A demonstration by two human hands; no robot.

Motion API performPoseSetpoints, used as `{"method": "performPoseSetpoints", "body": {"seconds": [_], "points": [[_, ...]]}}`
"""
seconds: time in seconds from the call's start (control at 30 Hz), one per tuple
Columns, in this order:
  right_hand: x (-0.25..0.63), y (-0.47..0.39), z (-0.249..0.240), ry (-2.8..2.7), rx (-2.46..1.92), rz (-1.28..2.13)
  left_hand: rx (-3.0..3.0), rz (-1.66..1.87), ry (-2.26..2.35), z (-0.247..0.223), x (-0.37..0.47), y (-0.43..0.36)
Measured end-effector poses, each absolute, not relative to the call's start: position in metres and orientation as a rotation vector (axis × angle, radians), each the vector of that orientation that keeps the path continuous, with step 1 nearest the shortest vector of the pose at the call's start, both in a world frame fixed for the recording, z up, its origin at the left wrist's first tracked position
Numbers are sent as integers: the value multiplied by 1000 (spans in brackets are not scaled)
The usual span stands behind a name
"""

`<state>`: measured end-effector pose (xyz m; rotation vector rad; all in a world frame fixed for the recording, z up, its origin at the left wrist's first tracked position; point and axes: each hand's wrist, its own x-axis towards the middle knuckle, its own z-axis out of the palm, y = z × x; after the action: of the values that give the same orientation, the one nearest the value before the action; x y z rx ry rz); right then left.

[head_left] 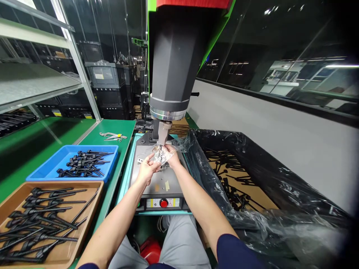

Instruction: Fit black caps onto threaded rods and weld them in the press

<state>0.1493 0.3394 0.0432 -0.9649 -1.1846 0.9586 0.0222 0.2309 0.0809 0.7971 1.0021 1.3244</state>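
Note:
A small clear plastic bag (162, 155) with silvery-white contents or print, too fine to make out, is held up between my hands below the metal tip (163, 132) of a press-like machine. My left hand (148, 169) pinches the bag's lower left edge. On its far right side my right hand (172, 156) grips it, the fingers partly hidden behind the plastic. Under both hands lies the machine's grey base plate (151, 185), with a small metal fixture partly covered by the bag and my hands.
Left, a blue tray (108, 175) and a brown tray (91, 215) hold black screw-like parts. Pliers (112, 136) lie behind. A black-lined bin (193, 164) with black parts stands right. A red button (163, 203) sits at the machine's front. The dark machine head (175, 63) hangs above.

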Motion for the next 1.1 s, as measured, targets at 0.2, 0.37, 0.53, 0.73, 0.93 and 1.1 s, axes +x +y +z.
{"method": "performPoseSetpoints", "body": {"seconds": [0.2, 0.37, 0.53, 0.73, 0.93, 1.1], "points": [[154, 340, 48, -1143, -959, 1016, 786, 1316, 1025, 73, 19, 235], [155, 332, 51, -1040, -935, 1102, 818, 1308, 1027, 73, 19, 235], [160, 326, 50, -897, -921, 1226, 872, 1268, 1051, 74, 23, 232], [199, 333, 60, -349, -843, 1475, 931, 1156, 1091, 76, 26, 231], [219, 327, 72, -161, -659, 1595, 930, 1113, 1190, 81, 25, 243], [216, 315, 65, -110, -663, 1636, 884, 1212, 1338, 84, 19, 261]]}}
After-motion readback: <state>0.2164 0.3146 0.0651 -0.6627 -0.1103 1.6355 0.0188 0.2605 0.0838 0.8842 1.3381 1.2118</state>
